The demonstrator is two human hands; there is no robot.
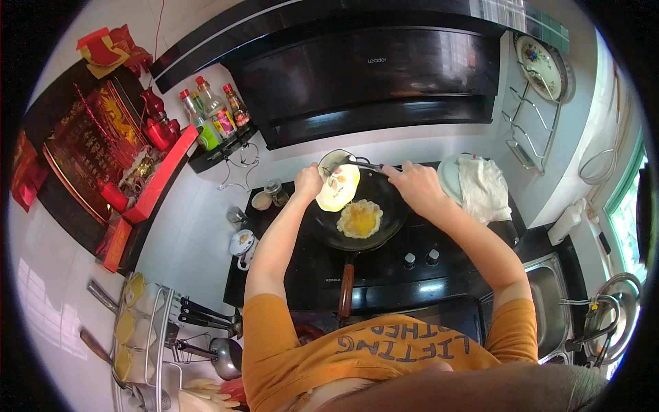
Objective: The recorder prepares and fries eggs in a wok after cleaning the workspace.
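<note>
A dark wok (329, 234) with a wooden handle (346, 291) sits on the black gas stove (381, 275). In it lies a round egg (360, 219), pale and ruffled at its edge, yellow in the middle. My left hand (310, 181) grips the rim of a pale bowl with a leaf pattern (337, 190), tilted above the wok's far left side. My right hand (412, 183) holds a dark-handled utensil (368, 165) that reaches over the bowl's far edge. Its working end is inside the bowl, too small to identify for certain.
A range hood (370, 77) overhangs the stove. A cloth (484, 185) drapes over a pale lid at the right, near a steel sink (548, 304). Small jars (277, 193) and a lidded enamel pot (243, 243) stand left. Sauce bottles (213, 110) fill a corner shelf; utensils hang lower left.
</note>
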